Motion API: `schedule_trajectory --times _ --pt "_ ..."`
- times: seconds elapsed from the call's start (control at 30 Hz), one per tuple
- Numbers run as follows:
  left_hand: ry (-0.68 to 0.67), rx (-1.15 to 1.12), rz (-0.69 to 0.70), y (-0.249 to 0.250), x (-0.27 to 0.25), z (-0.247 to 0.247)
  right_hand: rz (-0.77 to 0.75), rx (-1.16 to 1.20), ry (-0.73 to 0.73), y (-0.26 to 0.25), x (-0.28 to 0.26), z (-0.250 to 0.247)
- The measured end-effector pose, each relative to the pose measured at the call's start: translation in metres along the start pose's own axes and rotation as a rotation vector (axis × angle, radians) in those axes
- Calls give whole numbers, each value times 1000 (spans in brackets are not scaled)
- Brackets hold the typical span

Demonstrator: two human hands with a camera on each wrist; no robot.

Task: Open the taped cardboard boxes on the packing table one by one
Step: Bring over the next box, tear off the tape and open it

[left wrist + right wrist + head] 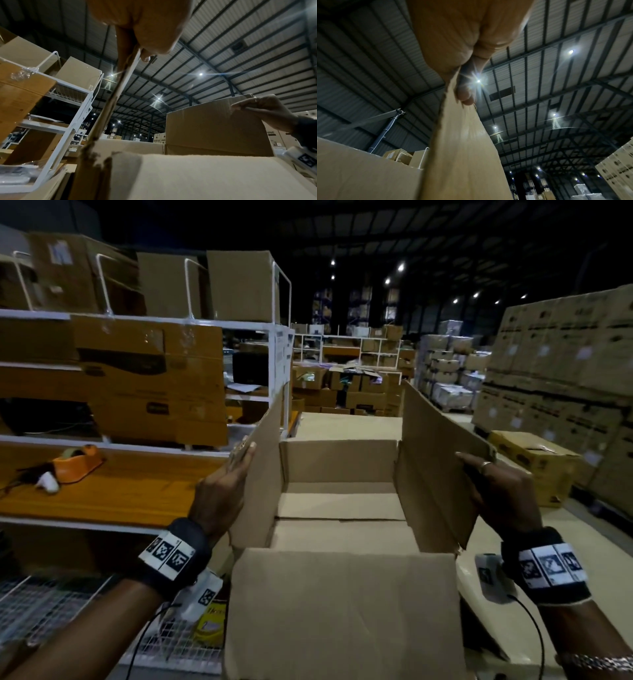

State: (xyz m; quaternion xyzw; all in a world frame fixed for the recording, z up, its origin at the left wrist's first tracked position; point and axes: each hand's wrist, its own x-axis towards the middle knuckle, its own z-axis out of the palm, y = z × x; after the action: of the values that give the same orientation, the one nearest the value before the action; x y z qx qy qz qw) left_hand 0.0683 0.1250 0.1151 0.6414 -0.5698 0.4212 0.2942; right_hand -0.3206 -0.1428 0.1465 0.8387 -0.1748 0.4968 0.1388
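Observation:
A large brown cardboard box (342, 508) stands open in front of me, with only its bottom flaps showing inside. My left hand (222, 487) pinches the upright left flap (263, 474) near its top edge. My right hand (496, 491) grips the upright right flap (435, 460) the same way. The near flap (342, 611) hangs toward me and the far flap (339, 460) stands up. In the left wrist view, my left hand (145, 27) clamps the left flap (109, 101) edge-on, and the right hand (267, 108) holds the right flap (214, 121). In the right wrist view, my right hand (462, 33) holds the right flap (462, 148).
A white shelving rack (281, 344) loaded with boxes stands close on the left. An orange tape dispenser (77, 463) lies on its wooden shelf. Another box (534, 460) sits at the right on the beige table (349, 422), with stacked pallets (565, 371) behind. A wire shelf (51, 611) is lower left.

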Motion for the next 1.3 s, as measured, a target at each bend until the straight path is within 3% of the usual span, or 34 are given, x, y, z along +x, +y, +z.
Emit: schedule_trajectory --times 0.17,0.3,0.4,0.57,0.7,0.83,1.0,1.07,1.13,1.23,1.3 --pt "-174 43 -38 7 -12 9 43 22 -98 -9 -1 13" --pt "-296 -13 16 9 -37 34 228 139 -130 -16 -23 38" --pt "-295 14 48 21 -37 38 284 179 -207 -25 -45 54" --pt "-270 -14 26 25 -36 48 267 41 -388 -34 -72 70" --pt "-194 -31 -140 12 -49 45 399 34 -234 -31 -74 66" --pt "-144 -64 -580 -28 -81 36 652 24 -159 -12 -92 48" --pt "-161 -219 -951 -33 -126 27 959 228 -181 8 -144 45" --pt "-248 -259 -1103 -23 -141 26 1025 263 -186 10 -162 44" --pt "-439 -258 -1152 -20 -156 28 1107 278 -209 9 -177 43" --pt "-705 -119 -1069 -23 -173 27 1223 267 -341 1 -193 41" --pt "-728 26 -983 -14 -166 18 1234 156 -484 -6 -196 38"
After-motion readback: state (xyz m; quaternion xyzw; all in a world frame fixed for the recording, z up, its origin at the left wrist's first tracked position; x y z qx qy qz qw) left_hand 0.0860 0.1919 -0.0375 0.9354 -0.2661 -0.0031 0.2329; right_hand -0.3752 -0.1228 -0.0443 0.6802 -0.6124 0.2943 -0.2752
